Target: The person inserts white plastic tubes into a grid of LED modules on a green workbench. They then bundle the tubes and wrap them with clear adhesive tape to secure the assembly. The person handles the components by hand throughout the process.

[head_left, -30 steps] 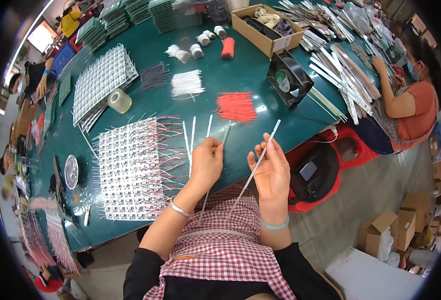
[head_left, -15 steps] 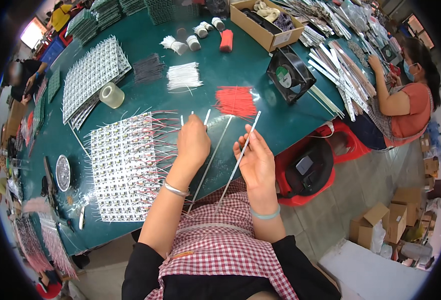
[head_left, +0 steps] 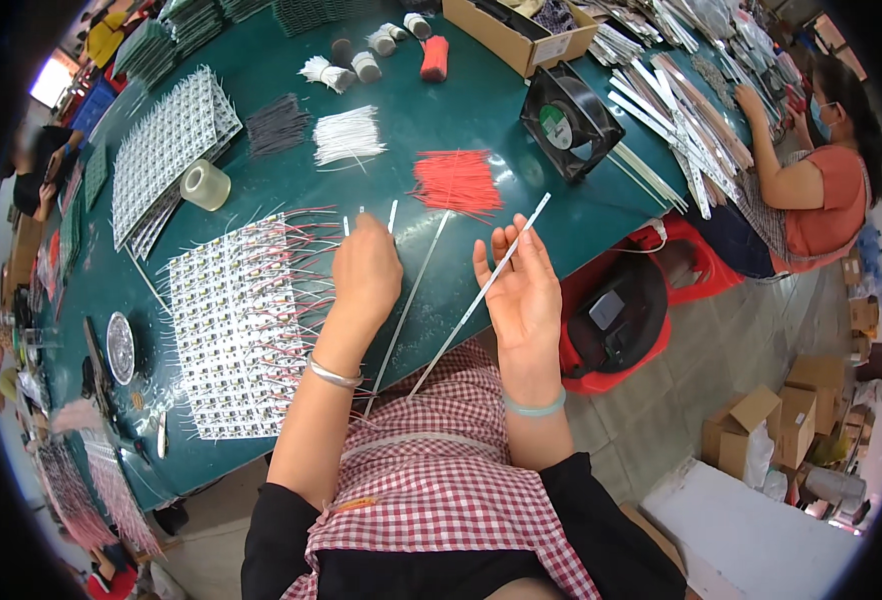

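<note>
Right hand (head_left: 524,290): you're pinching a strip (head_left: 471,305), slanting over table (head_left: 461,110) edge and apron (head_left: 431,475) | Left hand (head_left: 369,265): you're reaching over other strips (head_left: 393,215), beside the panel (head_left: 226,335); its grip I cannot tell

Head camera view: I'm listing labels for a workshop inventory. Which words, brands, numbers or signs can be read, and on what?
None can be read clearly.
Black fan: the green-and-white round label on its hub is too small to read.
Cardboard box behind it: the pale label is too blurred.
Pale strip in the right hand: any marks are too small.
</note>
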The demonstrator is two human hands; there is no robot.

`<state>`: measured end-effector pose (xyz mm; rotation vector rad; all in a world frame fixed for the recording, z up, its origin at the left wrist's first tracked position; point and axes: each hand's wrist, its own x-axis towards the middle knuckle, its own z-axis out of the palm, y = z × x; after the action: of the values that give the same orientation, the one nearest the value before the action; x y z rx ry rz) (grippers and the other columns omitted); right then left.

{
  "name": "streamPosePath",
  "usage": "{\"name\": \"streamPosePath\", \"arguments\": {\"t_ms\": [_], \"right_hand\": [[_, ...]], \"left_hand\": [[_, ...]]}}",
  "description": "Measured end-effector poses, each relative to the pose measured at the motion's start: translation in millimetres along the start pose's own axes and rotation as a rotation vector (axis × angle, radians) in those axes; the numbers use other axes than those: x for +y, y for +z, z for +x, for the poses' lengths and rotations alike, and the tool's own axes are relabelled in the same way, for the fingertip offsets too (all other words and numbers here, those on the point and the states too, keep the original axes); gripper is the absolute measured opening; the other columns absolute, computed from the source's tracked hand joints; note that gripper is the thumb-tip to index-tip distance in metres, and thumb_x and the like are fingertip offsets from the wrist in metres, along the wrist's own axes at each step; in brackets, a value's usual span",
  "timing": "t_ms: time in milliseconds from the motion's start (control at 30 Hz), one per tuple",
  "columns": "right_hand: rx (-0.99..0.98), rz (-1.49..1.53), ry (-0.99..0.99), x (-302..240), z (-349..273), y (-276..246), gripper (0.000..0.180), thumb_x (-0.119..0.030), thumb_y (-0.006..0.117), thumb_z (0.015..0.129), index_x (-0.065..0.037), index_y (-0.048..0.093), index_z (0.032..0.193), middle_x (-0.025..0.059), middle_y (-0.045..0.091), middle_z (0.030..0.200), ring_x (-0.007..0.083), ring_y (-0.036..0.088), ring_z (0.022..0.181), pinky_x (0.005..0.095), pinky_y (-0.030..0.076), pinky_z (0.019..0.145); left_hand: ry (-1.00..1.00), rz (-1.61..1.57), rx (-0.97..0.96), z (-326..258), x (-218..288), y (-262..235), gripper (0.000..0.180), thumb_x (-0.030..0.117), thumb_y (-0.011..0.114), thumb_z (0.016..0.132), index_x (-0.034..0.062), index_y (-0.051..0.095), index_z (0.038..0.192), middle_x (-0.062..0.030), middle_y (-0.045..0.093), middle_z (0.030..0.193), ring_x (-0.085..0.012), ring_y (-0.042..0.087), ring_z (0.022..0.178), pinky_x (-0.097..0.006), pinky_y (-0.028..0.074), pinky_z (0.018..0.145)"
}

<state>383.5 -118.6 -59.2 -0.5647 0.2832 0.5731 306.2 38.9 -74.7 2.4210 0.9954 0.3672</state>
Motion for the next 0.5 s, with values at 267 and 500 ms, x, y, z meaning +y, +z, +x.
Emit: {"name": "streamPosePath", "arguments": {"t_ms": [267,500], "right_hand": [[0.033,0.024,-0.028,0,6,-5,0.019,-0.014,0.055,0.097,-0.003,0.058,0.112,0.0047,0.057,0.1,0.0156,0.055,0.099,0.0428,0.051,0.093],[0.07,0.037,-0.065,-2,6,-5,0.018,-0.014,0.053,0.098,-0.002,0.057,0.111,0.005,0.056,0.099,0.0142,0.055,0.095,0.0424,0.051,0.093]], "left_hand": [[0.081,0.097,-0.041,5,4,-6,0.009,0.0,0.054,0.081,-0.0068,0.058,0.084,-0.0301,0.063,0.082,-0.0472,0.062,0.08,-0.05,0.05,0.072],[-0.014,0.036,-0.087,13,-5,-6,0.012,0.005,0.058,0.08,-0.0068,0.06,0.081,-0.0275,0.064,0.081,-0.0442,0.062,0.081,-0.048,0.049,0.073]]}}
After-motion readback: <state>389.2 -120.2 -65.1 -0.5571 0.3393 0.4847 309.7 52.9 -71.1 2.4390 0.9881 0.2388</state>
